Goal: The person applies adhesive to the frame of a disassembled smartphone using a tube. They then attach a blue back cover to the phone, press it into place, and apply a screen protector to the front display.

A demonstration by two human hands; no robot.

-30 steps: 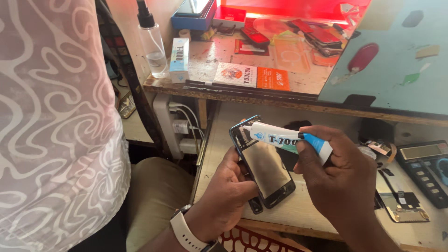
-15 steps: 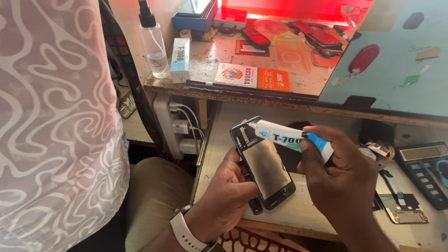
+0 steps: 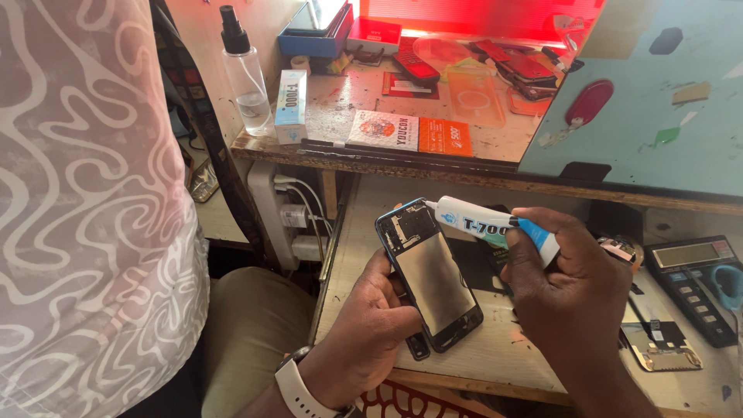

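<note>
Both hands grip: left (image 3: 371,325) the opened phone (image 3: 428,275), right (image 3: 573,286) a glue tube (image 3: 487,224), calculator (image 3: 693,286) nearby.

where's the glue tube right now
In the head view, the glue tube is right of centre, held in the right hand, its nozzle at the top edge of the opened phone held by the left hand.

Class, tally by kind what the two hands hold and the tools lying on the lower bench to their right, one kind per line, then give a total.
Opened phone, in the left hand: 1
Glue tube, in the right hand: 1
Calculator on the lower bench: 1
Total: 3
</note>
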